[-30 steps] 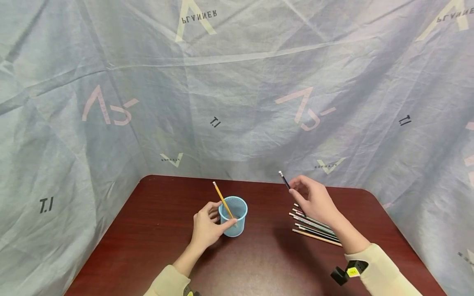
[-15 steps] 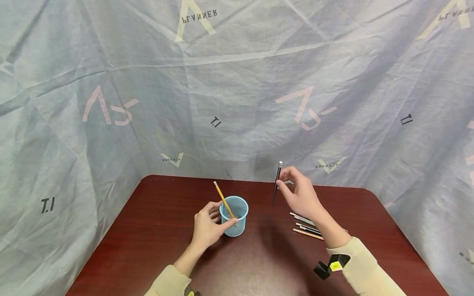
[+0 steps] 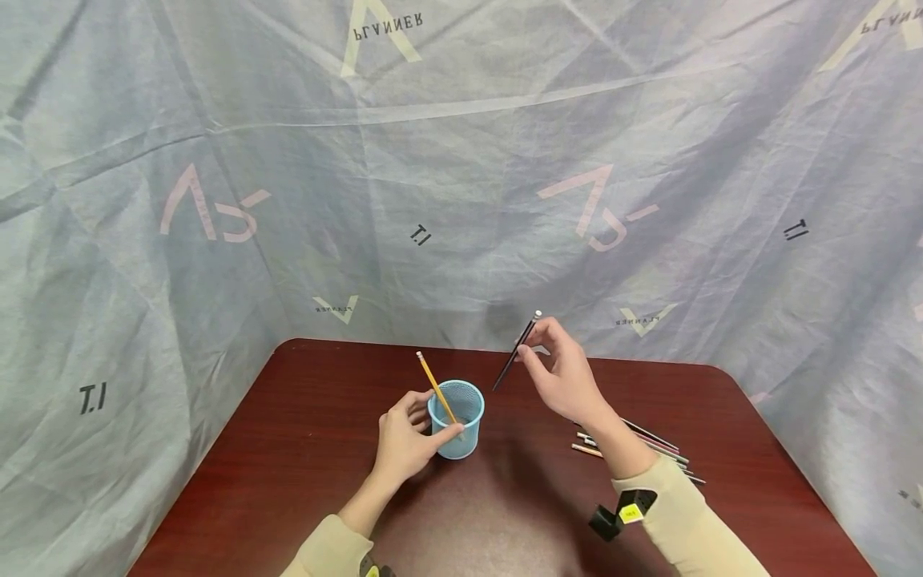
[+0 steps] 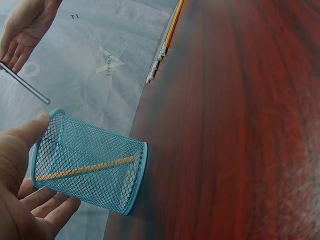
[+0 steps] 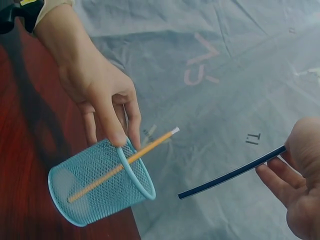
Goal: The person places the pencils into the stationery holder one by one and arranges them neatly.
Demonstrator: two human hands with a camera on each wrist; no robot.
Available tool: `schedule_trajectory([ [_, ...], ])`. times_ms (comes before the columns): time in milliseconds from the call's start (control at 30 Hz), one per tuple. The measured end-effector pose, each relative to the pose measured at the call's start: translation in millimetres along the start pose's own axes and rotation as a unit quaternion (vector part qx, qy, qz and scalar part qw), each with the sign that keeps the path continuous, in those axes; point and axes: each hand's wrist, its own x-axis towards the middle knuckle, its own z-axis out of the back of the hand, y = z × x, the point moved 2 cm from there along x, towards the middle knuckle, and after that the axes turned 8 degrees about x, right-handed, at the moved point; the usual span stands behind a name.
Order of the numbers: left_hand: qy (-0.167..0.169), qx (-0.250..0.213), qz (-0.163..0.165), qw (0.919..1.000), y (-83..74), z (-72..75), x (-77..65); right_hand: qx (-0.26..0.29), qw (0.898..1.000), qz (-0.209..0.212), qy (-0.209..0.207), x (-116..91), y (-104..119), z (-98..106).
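Dark pencil (image 3: 507,367) hung slanted just right of the blue mesh cup (image 3: 461,449)

At the left, the grip of the left hand (image 3: 404,441) was clamped on the blue mesh cup, thumb at the rim and fingers round the outer wall. The cup stood upright on the reddish-brown bench (image 3: 324,433), and a yellow pencil (image 3: 437,389) leaned inside it, white eraser end above the rim. To the right, the grip of the right hand (image 3: 562,377) was closed to a pinch, thumb and fingertips on the dark pencil toward its white eraser end. The dark pencil's lower end pointed down and left, near the rim but not touching it. Farther right, loose pencils (image 3: 663,449) lay on the bench beneath the right forearm (image 3: 623,445).

Half a second earlier, the left hand, cup and yellow pencil were in the same places. The dark pencil, nearly upright then, had tipped over, and the right hand had shifted left, toward the cup.

In the left wrist view, the left hand hid the yellow pencil's upper end. In the right wrist view, the dark pencil's eraser end was out of sight. The right forearm covered the middle of the loose pencils, so their number could not be told.
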Motion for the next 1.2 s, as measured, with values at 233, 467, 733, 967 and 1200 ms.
schedule_trajectory([
  [233, -0.002, 0.003, -0.004, 1.0, 0.3, -0.6, 0.0, -0.004, 1.0, -0.005, 0.0, 4.0, -2.8, -13.9],
  [467, -0.002, 0.007, -0.007, 0.9999, 1.4, -0.8, -0.2, 0.017, 1.0, -0.008, 0.019, 7.1, -12.7, -30.6],
  [733, 0.001, 0.011, -0.007, 0.9999, 2.1, -1.4, 0.5, -0.022, 0.999, -0.02, 0.042, 8.6, -26.3, -48.8],
  [967, 0.004, 0.002, -0.011, 0.9999, 1.7, -0.6, 0.8, -0.077, 0.994, -0.025, 0.069, 7.9, -40.1, -65.9],
  [1200, 0.005, 0.005, -0.005, 1.0, 2.0, -0.2, 0.7, -0.114, 0.988, -0.048, 0.096, 7.0, -48.5, -80.0],
])
